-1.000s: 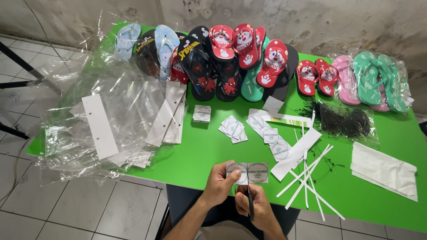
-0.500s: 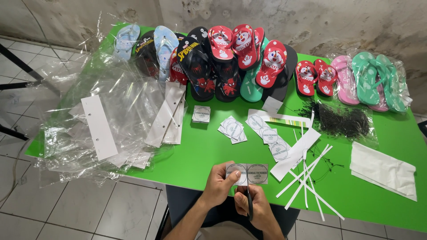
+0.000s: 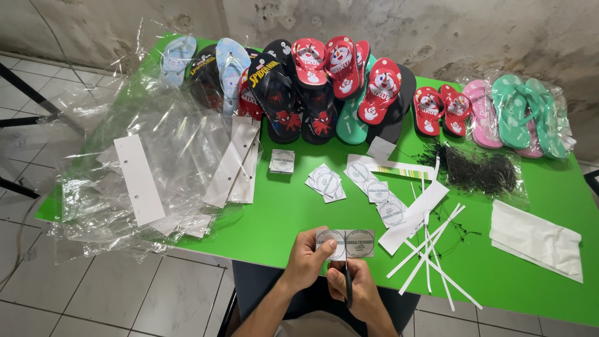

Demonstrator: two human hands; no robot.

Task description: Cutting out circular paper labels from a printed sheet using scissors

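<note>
My left hand (image 3: 307,257) pinches the left end of a small grey paper strip (image 3: 345,243) with two round printed labels on it. It hangs just over the near edge of the green table (image 3: 274,218). My right hand (image 3: 353,286) sits below the strip and grips dark scissors (image 3: 348,282), whose blades point up at the strip's lower edge. More cut square labels (image 3: 326,182) and a longer run of labels (image 3: 377,190) lie on the table beyond my hands.
Clear plastic bags with white card headers (image 3: 138,178) cover the table's left. Several flip-flops (image 3: 324,87) line the back edge; pink and green ones (image 3: 511,112) at right. A bag of black ties (image 3: 477,170), white paper strips (image 3: 430,240) and folded white sheets (image 3: 536,237) lie at right.
</note>
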